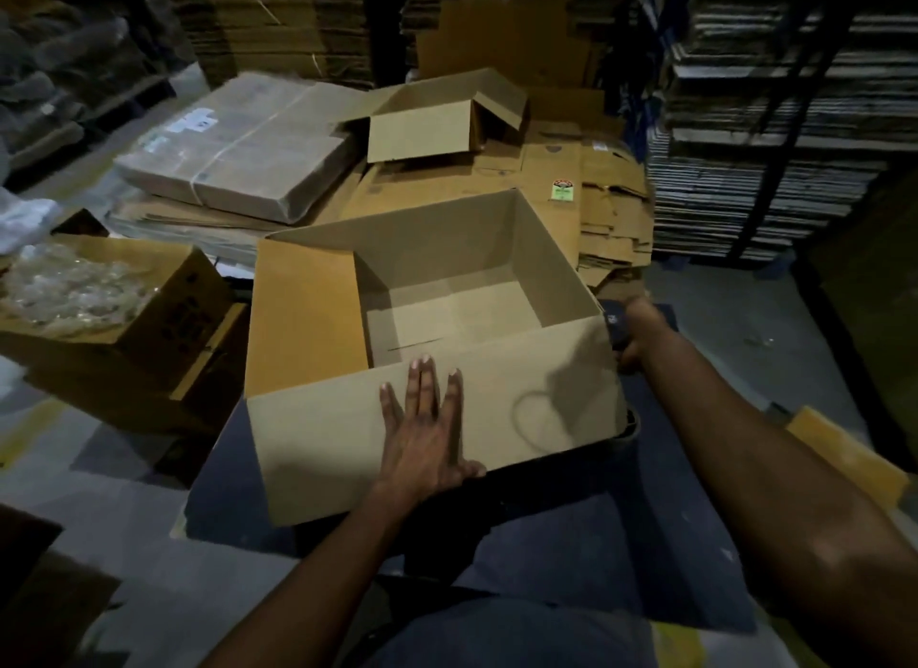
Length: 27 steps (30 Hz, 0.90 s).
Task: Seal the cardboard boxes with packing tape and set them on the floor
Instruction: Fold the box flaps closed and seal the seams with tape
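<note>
Left hand (426,434) flat, fingers straight, pressing near flap of open cardboard box (447,290); nothing grasped. Right hand (638,337) just beyond box's right corner, fingers curled round a dark object (615,330), probably a tape dispenser handle, mostly hidden by the box wall, so not certain. Box straight ahead of the pressing hand, resting on a dark blue surface (571,533), apparently a low table or stool; interior bare, bottom flaps folded in. Left of the pressing hand, orange-lit side flap (305,314) standing open.

Step, judged: top not yet closed, no tape visible on the top flaps. Next move likely calls for folding remaining flaps in, holding the seam shut with the flat hand, bringing the gripped tool over the seam.

Counts: two hands. Open erected boxes: three, namely the one under the hand, a smaller open box (432,121) beyond it, a box of clear plastic (99,300) far left of the pressing hand. One wrapped bundle of flat cartons (238,145) beyond left. Flattened cardboard stacks (586,195) beyond right, too many to count. One green label (563,190) on them.
</note>
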Tool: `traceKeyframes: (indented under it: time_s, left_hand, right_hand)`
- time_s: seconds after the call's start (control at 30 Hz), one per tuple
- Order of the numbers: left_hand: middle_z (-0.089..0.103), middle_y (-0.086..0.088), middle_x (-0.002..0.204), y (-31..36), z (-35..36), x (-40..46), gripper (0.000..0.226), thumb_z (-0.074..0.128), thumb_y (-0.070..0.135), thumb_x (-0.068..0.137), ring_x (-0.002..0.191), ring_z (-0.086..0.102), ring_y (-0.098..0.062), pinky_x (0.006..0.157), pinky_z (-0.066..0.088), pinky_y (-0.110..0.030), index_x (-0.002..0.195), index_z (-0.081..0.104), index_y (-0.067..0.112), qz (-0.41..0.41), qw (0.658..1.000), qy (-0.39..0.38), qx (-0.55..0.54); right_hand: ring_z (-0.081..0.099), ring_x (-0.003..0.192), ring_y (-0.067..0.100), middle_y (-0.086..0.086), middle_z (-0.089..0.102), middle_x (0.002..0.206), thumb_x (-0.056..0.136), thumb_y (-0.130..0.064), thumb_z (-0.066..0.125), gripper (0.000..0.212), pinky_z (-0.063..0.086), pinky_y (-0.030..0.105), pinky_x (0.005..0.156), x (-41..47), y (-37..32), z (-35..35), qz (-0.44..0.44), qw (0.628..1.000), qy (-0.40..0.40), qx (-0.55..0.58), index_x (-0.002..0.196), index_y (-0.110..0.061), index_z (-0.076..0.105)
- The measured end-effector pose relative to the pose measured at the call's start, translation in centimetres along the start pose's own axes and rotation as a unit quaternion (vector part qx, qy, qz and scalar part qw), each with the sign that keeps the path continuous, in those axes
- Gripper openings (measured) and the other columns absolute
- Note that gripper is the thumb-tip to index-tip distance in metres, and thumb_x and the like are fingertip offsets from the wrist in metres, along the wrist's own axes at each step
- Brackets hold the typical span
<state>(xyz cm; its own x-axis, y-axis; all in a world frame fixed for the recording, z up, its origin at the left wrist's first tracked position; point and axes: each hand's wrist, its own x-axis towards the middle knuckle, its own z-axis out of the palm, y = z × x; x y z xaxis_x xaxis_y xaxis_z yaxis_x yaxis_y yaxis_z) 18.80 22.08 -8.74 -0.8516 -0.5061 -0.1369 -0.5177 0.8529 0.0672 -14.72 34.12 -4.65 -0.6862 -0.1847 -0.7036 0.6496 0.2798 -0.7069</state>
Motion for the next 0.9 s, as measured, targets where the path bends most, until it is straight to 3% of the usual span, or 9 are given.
traceKeyframes:
  time_s: [0.13, 0.3, 0.43, 0.53, 0.6, 0.63, 0.7, 0.77, 0.9]
  left_hand:
    - [-0.044, -0.022, 0.158, 1.9, 1.3, 0.0, 0.155, 0.073, 0.081, 0.063, 0.147, -0.042, -0.039, 0.113, -0.018, -0.075, 0.157, -0.031, 0.017, 0.025, 0.999, -0.03, 0.032]
    - [-0.042, -0.023, 0.159, 1.8, 0.2, -0.6, 0.135, 0.072, 0.058, 0.075, 0.148, -0.038, -0.042, 0.114, -0.009, -0.077, 0.16, -0.026, 0.019, 0.036, 0.997, -0.042, 0.051]
    - [-0.037, -0.018, 0.163, 1.2, -3.3, -0.2, 0.139, 0.075, 0.064, 0.072, 0.153, -0.031, -0.037, 0.118, -0.008, -0.074, 0.16, -0.026, 0.025, 0.056, 0.991, -0.113, 0.053]
    - [-0.028, -0.018, 0.168, 1.1, -5.4, 0.3, 0.138, 0.077, 0.062, 0.071, 0.157, -0.02, -0.035, 0.12, 0.001, -0.071, 0.162, -0.021, 0.028, 0.056, 0.988, -0.135, 0.051]
    - [-0.02, -0.016, 0.17, 1.3, -6.6, 0.6, 0.136, 0.079, 0.061, 0.07, 0.159, -0.011, -0.033, 0.121, 0.008, -0.069, 0.163, -0.016, 0.029, 0.055, 0.987, -0.143, 0.045]
    - [-0.015, -0.016, 0.172, 1.3, -7.3, 0.8, 0.135, 0.08, 0.06, 0.069, 0.16, -0.006, -0.032, 0.121, 0.013, -0.067, 0.164, -0.012, 0.03, 0.056, 0.987, -0.147, 0.043]
    - [-0.002, -0.014, 0.173, 1.0, -9.0, 1.1, 0.129, 0.081, 0.055, 0.069, 0.16, 0.005, -0.028, 0.12, 0.024, -0.06, 0.166, 0.0, 0.032, 0.055, 0.986, -0.157, 0.021]
    - [0.012, -0.008, 0.173, 0.4, -10.8, 1.6, 0.119, 0.082, 0.05, 0.069, 0.157, 0.02, -0.026, 0.119, 0.034, -0.047, 0.165, 0.014, 0.037, 0.052, 0.984, -0.164, -0.034]
    - [0.052, 0.006, 0.154, -0.8, -13.7, 2.2, 0.101, 0.087, 0.048, 0.066, 0.13, 0.056, -0.018, 0.102, 0.048, -0.031, 0.156, 0.041, 0.044, 0.039, 0.975, -0.18, -0.127]
  right_hand:
    - [0.054, 0.073, 0.029, 0.014, 0.063, 0.077, 0.093, -0.062, 0.047, 0.043, 0.054, 0.04, 0.059, -1.3, 0.2, -0.7, 0.076, 0.996, -0.04, -0.019, 0.096, -0.021, 0.054]
    - [0.058, 0.1, 0.036, 0.013, 0.058, 0.125, 0.096, -0.05, 0.056, 0.05, 0.048, 0.051, 0.072, -0.4, 0.3, -0.9, 0.068, 0.996, -0.048, 0.03, 0.131, -0.014, 0.054]
    - [0.057, 0.106, 0.035, 0.014, 0.06, 0.116, 0.098, -0.054, 0.052, 0.053, 0.043, 0.061, 0.097, -0.7, 0.1, -1.1, 0.069, 0.991, -0.101, 0.051, 0.127, -0.01, 0.051]
    - [0.06, 0.088, 0.028, 0.01, 0.061, 0.097, 0.095, -0.049, 0.058, 0.042, 0.05, 0.051, 0.088, -1.5, -0.2, -0.8, 0.04, 0.99, -0.093, 0.096, 0.115, -0.013, 0.053]
    - [0.065, 0.099, 0.03, 0.012, 0.067, 0.107, 0.09, -0.042, 0.064, 0.043, 0.055, 0.05, 0.092, -1.3, -0.2, -0.7, -0.005, 0.986, -0.073, 0.147, 0.123, -0.016, 0.056]
    - [0.067, 0.1, 0.03, 0.012, 0.068, 0.107, 0.086, -0.04, 0.067, 0.046, 0.058, 0.046, 0.088, -1.2, -0.2, -0.6, -0.034, 0.983, -0.058, 0.169, 0.125, -0.018, 0.058]
    - [0.062, 0.076, 0.022, 0.003, 0.065, 0.082, 0.079, -0.035, 0.07, 0.038, 0.057, 0.033, 0.064, -0.9, 0.1, -0.8, -0.092, 0.976, -0.052, 0.192, 0.113, -0.021, 0.062]
    - [0.041, 0.055, 0.014, -0.006, 0.045, 0.063, 0.081, -0.031, 0.071, 0.028, 0.039, 0.021, 0.043, -1.0, 0.4, -1.0, -0.158, 0.966, -0.085, 0.187, 0.1, -0.028, 0.051]
    - [0.054, 0.063, 0.002, -0.012, 0.061, 0.087, 0.092, -0.057, 0.062, 0.039, 0.042, 0.018, 0.039, -6.4, -0.2, -1.0, -0.224, 0.959, -0.173, -0.011, 0.119, -0.029, 0.057]
